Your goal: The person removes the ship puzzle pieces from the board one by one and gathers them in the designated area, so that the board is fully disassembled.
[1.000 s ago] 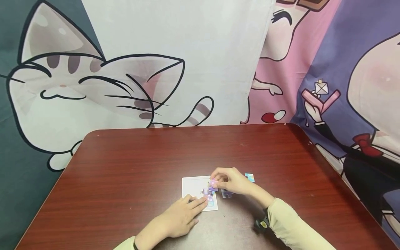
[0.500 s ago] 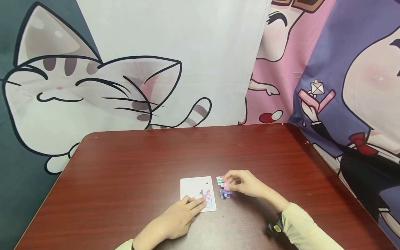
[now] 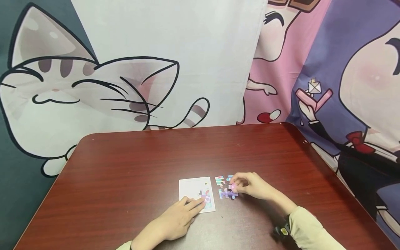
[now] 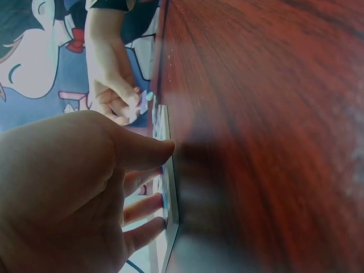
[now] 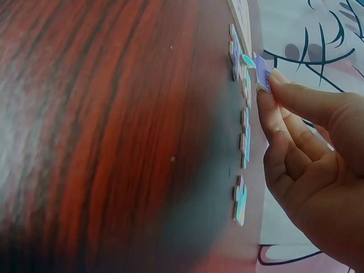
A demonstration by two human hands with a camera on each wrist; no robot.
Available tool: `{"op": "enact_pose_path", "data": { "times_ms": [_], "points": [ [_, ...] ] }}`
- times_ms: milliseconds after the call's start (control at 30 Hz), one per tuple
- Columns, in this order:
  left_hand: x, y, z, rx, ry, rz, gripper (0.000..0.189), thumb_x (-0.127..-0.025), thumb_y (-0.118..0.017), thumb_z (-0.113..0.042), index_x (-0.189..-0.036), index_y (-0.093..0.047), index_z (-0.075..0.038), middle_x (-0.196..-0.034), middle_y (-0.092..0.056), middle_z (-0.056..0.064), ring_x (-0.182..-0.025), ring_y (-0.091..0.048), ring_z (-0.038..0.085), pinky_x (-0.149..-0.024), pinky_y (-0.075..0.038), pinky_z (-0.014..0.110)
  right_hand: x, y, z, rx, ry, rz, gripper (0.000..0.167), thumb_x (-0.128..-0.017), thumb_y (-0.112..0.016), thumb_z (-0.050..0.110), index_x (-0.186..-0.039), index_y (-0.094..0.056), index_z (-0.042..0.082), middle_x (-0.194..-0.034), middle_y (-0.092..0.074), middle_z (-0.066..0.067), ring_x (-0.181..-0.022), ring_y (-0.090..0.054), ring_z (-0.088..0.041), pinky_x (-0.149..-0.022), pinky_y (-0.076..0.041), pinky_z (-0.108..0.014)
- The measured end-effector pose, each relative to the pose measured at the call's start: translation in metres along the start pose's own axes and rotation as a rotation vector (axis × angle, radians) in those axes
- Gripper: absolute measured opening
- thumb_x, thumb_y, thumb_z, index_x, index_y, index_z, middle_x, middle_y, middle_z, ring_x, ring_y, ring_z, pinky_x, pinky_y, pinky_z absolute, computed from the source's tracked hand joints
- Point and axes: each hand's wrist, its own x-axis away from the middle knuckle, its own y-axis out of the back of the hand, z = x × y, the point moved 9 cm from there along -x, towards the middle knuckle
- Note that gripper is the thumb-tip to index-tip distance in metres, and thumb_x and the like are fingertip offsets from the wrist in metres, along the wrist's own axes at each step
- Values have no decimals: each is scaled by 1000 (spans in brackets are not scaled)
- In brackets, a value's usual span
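Observation:
My right hand (image 3: pixel 253 186) pinches a purple jigsaw piece (image 3: pixel 232 188) between thumb and forefinger. In the right wrist view the same jigsaw piece (image 5: pixel 262 73) is tilted and raised off the table. Just below and beside it lie loose jigsaw pieces, such as a pink and teal one (image 3: pixel 219 180) and a purple one (image 3: pixel 223 193). My left hand (image 3: pixel 176 218) rests its fingertips on the white puzzle board (image 3: pixel 189 185), which has a few pieces on its right side. In the left wrist view the thumb is at the edge of the board (image 4: pixel 172 199).
The reddish-brown table (image 3: pixel 140 163) stretches out around the board. A cloth with cartoon cats (image 3: pixel 218 52) hangs behind its far edge. More loose pieces (image 5: pixel 240 202) lie in a row in the right wrist view.
My right hand has moved right, off the board to above the loose pieces, still pinching the purple jigsaw piece. My left hand stays on the board. The head view has shifted slightly.

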Motion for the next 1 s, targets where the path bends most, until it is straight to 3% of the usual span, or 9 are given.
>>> {"op": "enact_pose_path", "data": {
  "times_ms": [300,467,633,767,1000],
  "points": [
    [1,0,4,32,36,31,53,-95,-51,-24,-145,-36,-14,-148,-37,-4,-116,-43,13,-96,-44,28,4,6,-7,34,4,-2,16,-82,-67,2,-95,-66,11,-79,-68,-1,-63,-55,-4,-52,-47,-19],
    [1,-1,5,49,46,31,54,-95,-51,-23,-145,-35,-14,-148,-37,-4,-117,-43,13,-97,-43,29,3,9,-12,81,-49,-13,22,-78,-68,-3,-96,-66,10,-80,-69,1,-65,-57,-4,-55,-46,-19],
    [3,-2,2,12,25,19,54,-94,-51,-25,-144,-36,-13,-147,-37,-3,-116,-43,13,-97,-42,27,3,9,-15,139,-90,-33,19,-75,-73,2,-92,-66,8,-78,-69,3,-68,-60,-2,-57,-48,-19],
    [4,-2,0,-22,6,12,53,-94,-51,-27,-144,-37,-12,-147,-38,-3,-115,-43,12,-98,-40,27,4,8,-14,163,-70,-54,17,-74,-75,4,-88,-67,9,-74,-67,5,-66,-60,-1,-56,-48,-19],
    [5,-3,5,51,42,42,54,-94,-51,-28,-145,-36,-17,-148,-36,-4,-117,-41,11,-96,-44,29,6,7,-12,201,-11,-92,19,-72,-76,3,-88,-68,11,-71,-63,8,-62,-55,0,-53,-46,-19]
  ]
}}
